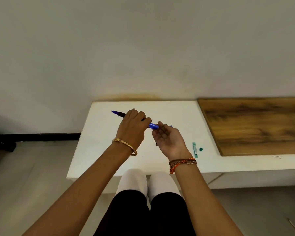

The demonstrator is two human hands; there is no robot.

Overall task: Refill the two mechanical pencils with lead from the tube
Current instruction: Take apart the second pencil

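The left hand is wrapped around a blue mechanical pencil, holding it level above the white tabletop, tip pointing off toward the far left corner and the back end poking out toward the right hand. That right hand sits palm up with relaxed fingers just meeting the pencil's back end; whether it pinches a cap or a lead there is too small to tell. The teal lead tube lies on the tabletop near the front edge, well right of both hands, its small green cap just beside it. A sliver of blue behind the right hand may be the second pencil, but that's hidden. To my eye this is the open-the-back-end step. Best to keep the left grip firm and the barrel steady, pull the cap straight off rather than twisting sideways, and tilt the open end upward before feeding lead, since thin leads snap or roll away easily.
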